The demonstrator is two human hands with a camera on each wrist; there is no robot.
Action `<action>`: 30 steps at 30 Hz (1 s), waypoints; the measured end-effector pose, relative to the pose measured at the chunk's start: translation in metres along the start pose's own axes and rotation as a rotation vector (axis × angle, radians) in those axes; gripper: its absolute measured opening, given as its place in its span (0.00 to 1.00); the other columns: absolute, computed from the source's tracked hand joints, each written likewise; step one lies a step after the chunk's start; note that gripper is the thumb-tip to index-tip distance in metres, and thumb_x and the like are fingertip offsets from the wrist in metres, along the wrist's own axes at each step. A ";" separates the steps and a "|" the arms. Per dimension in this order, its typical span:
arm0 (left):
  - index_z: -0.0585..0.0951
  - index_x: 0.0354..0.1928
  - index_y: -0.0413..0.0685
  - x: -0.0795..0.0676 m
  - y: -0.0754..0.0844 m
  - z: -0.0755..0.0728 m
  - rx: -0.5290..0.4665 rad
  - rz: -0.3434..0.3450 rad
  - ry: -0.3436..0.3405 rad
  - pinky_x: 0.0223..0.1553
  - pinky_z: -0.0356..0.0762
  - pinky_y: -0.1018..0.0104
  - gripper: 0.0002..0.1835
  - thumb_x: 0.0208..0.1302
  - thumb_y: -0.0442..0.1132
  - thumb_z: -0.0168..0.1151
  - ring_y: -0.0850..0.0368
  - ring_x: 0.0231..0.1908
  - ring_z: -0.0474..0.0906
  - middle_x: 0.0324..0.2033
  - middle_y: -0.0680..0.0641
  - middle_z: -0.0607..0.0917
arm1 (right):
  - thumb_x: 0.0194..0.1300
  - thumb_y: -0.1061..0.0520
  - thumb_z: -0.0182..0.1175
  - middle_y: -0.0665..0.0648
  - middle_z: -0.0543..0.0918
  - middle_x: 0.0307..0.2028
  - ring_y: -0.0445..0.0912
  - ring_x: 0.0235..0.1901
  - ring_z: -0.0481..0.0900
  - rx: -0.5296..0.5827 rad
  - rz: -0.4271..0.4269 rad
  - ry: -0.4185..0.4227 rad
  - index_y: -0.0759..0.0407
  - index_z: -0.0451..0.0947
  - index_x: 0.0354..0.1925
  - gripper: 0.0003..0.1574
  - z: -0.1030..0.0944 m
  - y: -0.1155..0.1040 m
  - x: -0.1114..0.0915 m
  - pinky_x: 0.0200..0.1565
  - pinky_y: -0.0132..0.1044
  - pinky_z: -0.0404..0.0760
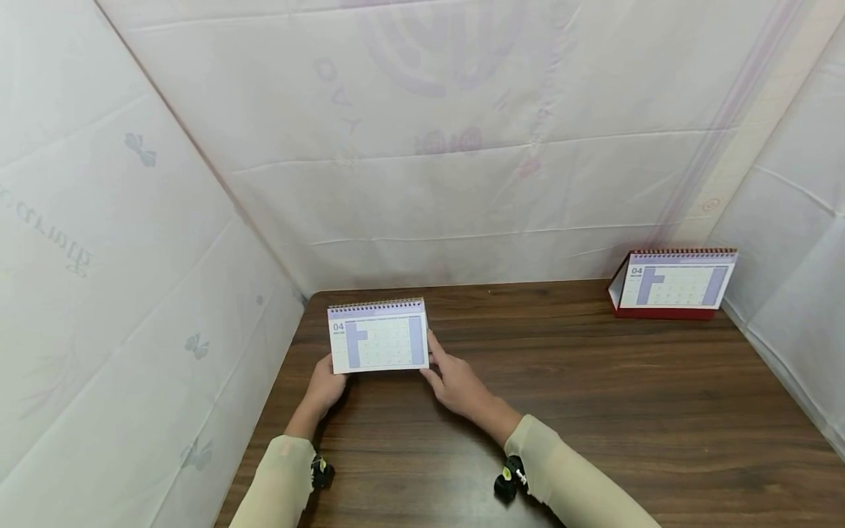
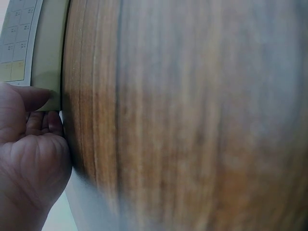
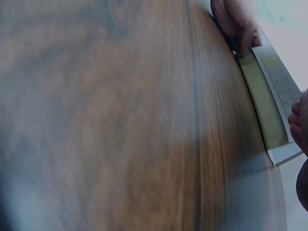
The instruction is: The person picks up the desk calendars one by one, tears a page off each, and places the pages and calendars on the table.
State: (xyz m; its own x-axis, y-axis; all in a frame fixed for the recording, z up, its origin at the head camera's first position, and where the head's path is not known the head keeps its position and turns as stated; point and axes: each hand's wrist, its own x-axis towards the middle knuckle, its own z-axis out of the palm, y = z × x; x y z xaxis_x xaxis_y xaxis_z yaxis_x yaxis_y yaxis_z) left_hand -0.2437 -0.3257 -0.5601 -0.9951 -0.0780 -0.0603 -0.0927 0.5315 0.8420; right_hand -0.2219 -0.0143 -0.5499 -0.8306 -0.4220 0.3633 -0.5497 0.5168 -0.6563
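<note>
A small desk calendar [image 1: 378, 335] stands near the back left of the table, its spiral on top and a page marked 04 facing me. At its lower left corner my left hand [image 1: 326, 383] grips it; in the left wrist view the thumb [image 2: 36, 97] lies on the olive base strip [image 2: 49, 48] with fingers curled behind. My right hand [image 1: 458, 381] holds the right side, thumb at the lower corner and a finger along the edge. Only part of that hand [image 3: 301, 125] shows in the right wrist view. Whether the base touches the table cannot be told.
A second desk calendar [image 1: 680, 279] with a red base, also showing 04, stands at the table's back right corner. The dark wood table [image 1: 561, 381] is bordered by pale cloth walls [image 1: 462, 198] at the back, left and right.
</note>
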 end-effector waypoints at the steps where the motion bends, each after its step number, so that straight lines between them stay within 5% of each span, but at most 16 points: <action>1: 0.75 0.70 0.35 0.000 0.000 0.000 0.002 -0.002 -0.003 0.76 0.67 0.41 0.23 0.78 0.33 0.53 0.37 0.74 0.71 0.71 0.31 0.78 | 0.81 0.52 0.59 0.59 0.89 0.62 0.50 0.65 0.85 0.004 0.019 -0.002 0.62 0.45 0.86 0.50 0.001 -0.001 -0.001 0.63 0.48 0.85; 9: 0.74 0.72 0.35 0.002 0.001 0.001 0.002 -0.014 -0.020 0.74 0.69 0.46 0.24 0.78 0.33 0.52 0.42 0.73 0.71 0.71 0.32 0.79 | 0.80 0.49 0.59 0.68 0.76 0.73 0.55 0.62 0.81 0.107 0.139 -0.054 0.62 0.36 0.87 0.57 0.006 -0.016 -0.009 0.63 0.52 0.82; 18: 0.73 0.74 0.35 0.001 0.001 0.001 0.010 -0.031 -0.025 0.76 0.66 0.44 0.26 0.76 0.31 0.52 0.40 0.76 0.69 0.72 0.32 0.77 | 0.80 0.48 0.57 0.66 0.51 0.86 0.60 0.83 0.56 0.085 0.162 -0.130 0.64 0.29 0.86 0.59 0.010 -0.022 -0.013 0.81 0.58 0.63; 30: 0.74 0.72 0.35 0.001 0.000 0.001 0.026 -0.022 -0.008 0.75 0.67 0.45 0.26 0.74 0.30 0.53 0.41 0.74 0.70 0.71 0.32 0.78 | 0.82 0.43 0.54 0.66 0.48 0.86 0.60 0.84 0.54 -0.011 0.133 -0.168 0.65 0.26 0.85 0.60 0.012 -0.023 -0.012 0.81 0.56 0.63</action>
State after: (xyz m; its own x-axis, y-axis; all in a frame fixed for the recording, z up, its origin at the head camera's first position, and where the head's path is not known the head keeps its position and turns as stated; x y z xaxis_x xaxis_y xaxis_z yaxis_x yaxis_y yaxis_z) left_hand -0.2449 -0.3253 -0.5609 -0.9931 -0.0829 -0.0829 -0.1151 0.5518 0.8260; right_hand -0.1979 -0.0298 -0.5472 -0.8697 -0.4676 0.1580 -0.4382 0.5840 -0.6833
